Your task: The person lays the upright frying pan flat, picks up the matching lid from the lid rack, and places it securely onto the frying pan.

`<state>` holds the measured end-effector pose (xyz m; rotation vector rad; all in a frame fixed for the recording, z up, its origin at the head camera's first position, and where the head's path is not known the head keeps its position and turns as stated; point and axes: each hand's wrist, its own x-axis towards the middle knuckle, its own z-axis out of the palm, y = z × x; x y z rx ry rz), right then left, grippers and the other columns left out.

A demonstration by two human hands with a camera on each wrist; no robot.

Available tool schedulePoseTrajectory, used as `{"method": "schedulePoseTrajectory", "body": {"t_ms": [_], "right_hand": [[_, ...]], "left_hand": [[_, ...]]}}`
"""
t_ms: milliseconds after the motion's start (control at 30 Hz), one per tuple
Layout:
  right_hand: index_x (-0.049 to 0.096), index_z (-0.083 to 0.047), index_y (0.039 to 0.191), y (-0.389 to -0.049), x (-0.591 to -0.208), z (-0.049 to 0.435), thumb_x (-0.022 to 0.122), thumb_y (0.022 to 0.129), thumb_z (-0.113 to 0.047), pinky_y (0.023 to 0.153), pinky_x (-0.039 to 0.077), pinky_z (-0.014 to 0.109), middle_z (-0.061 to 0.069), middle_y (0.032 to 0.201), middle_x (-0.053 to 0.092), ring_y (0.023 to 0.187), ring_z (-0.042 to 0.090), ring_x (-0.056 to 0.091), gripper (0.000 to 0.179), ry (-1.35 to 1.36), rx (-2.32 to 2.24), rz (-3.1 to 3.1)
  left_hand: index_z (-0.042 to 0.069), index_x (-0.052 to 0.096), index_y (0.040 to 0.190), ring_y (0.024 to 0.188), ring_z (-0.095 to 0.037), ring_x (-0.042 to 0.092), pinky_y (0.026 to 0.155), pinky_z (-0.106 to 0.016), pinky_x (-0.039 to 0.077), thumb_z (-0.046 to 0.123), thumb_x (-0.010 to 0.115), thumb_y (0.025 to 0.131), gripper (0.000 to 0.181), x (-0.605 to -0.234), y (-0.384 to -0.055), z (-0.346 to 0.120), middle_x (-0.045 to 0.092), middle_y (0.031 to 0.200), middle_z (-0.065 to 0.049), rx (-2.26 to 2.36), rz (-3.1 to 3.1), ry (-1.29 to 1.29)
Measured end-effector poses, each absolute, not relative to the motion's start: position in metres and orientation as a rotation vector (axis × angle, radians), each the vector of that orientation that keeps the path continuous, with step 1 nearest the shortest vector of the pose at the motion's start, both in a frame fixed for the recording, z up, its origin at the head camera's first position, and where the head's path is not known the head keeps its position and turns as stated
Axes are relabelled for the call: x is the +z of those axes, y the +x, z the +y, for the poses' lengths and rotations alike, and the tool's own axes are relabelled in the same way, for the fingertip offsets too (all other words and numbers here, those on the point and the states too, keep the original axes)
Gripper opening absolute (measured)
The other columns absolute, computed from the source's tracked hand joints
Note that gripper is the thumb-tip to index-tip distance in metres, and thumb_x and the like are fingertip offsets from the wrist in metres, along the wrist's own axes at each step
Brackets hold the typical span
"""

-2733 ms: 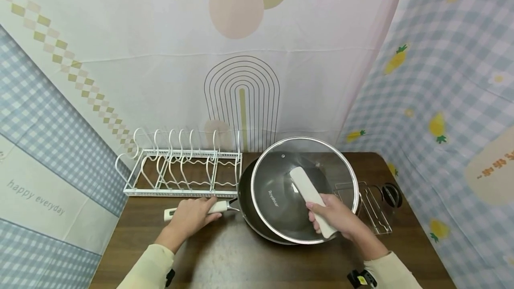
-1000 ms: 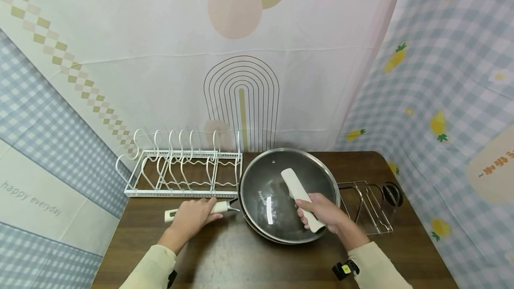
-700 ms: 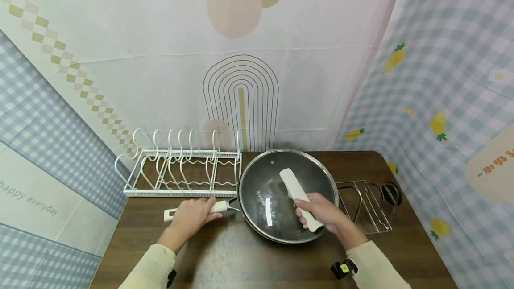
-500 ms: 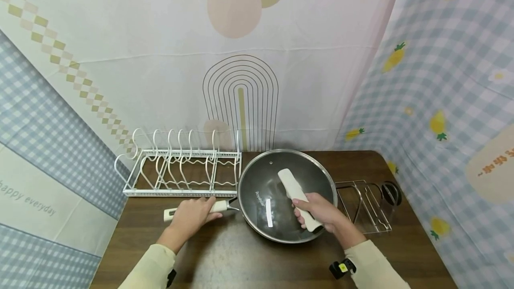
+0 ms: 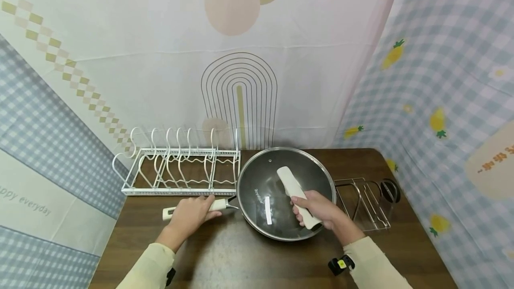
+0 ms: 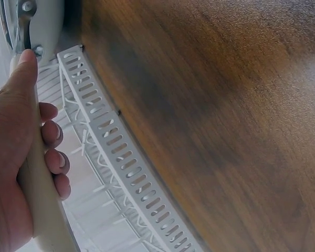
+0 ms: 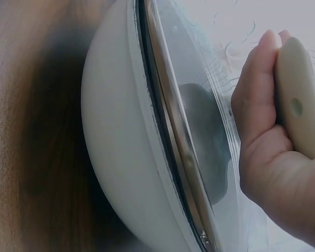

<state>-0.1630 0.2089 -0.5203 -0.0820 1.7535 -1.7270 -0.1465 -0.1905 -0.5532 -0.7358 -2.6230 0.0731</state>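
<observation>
A deep frying pan [image 7: 110, 126] with a pale outer wall stands on the wooden table. My left hand [image 5: 188, 215] grips its cream handle [image 5: 218, 205], thumb laid along the top toward the metal joint in the left wrist view. A round glass lid [image 5: 257, 173] with a metal rim covers the pan, its rim lined up with the pan's rim. On top of the lid is a long cream handle [image 5: 290, 183], which my right hand [image 5: 317, 206] grips near its lower end. The pan's dark inside shows through the glass.
A white wire rack [image 5: 180, 192] with upright loops stands left of the pan, close behind my left hand. To the right lies a small metal wire stand [image 5: 363, 202] with a black round part [image 5: 390, 191]. Patterned cloth [image 5: 313, 79] hangs behind and at both sides.
The lid has moved left and down from a raised, offset position onto the pan, then shifted slightly left into line with its rim. My left hand has stayed on the pan handle.
</observation>
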Motion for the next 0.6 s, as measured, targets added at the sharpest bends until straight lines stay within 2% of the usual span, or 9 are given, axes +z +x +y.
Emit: {"method": "schedulePoseTrajectory", "body": {"t_ms": [600], "right_hand": [[0.054, -0.001, 0.099, -0.1612, -0.5214, 0.2052, 0.053, 0.108, -0.022, 0.053, 0.055, 0.025, -0.001, 0.072, 0.060, 0.057, 0.009, 0.059, 0.022, -0.063, -1.743, 1.759]], "left_hand": [[0.012, 0.052, 0.091, 0.045, -0.027, 0.057, 0.037, -0.039, 0.041, 0.062, 0.074, 0.081, 0.056, -0.5528, -0.1467, -0.1902, 0.057, 0.061, -0.005, 0.063, -2.604, -0.755]]}}
